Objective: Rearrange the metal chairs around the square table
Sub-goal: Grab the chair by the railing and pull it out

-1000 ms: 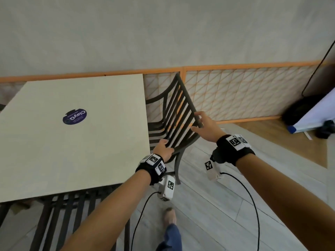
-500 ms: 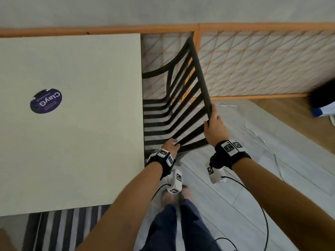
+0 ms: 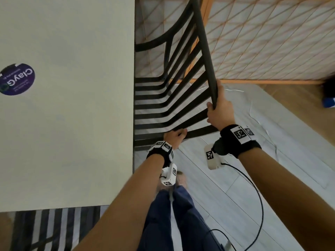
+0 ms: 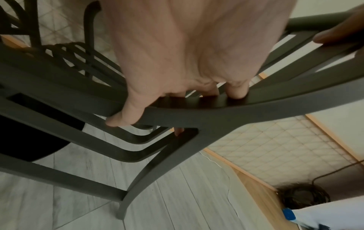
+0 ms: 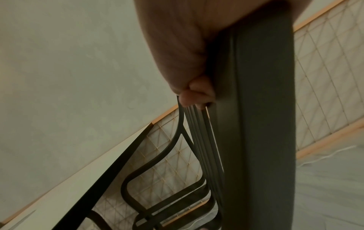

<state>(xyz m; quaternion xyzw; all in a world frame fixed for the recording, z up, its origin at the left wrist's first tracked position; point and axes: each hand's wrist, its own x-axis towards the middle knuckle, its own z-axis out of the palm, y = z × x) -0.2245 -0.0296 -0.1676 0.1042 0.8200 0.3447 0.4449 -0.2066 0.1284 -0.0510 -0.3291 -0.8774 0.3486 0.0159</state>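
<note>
A dark slatted metal chair (image 3: 174, 98) stands at the right side of the pale square table (image 3: 72, 124), its seat partly under the tabletop. My right hand (image 3: 217, 109) grips the top rail of the chair's back (image 5: 256, 124), fingers curled round it. My left hand (image 3: 175, 135) holds the near side bar of the chair (image 4: 197, 112), thumb over the bar and fingers wrapped behind it. A second slatted chair (image 3: 50, 229) shows below the table's near edge.
An orange-framed lattice screen (image 3: 262, 42) runs close behind the chair. Grey plank floor (image 3: 226, 187) lies to the right, with wood flooring and a dark bundle with a blue object (image 3: 329, 98) at far right. My legs (image 3: 177, 214) stand beside the table corner.
I have stepped closer and look more steeply down. Both hands keep their hold on the chair; the right hand closed round the top rail.
</note>
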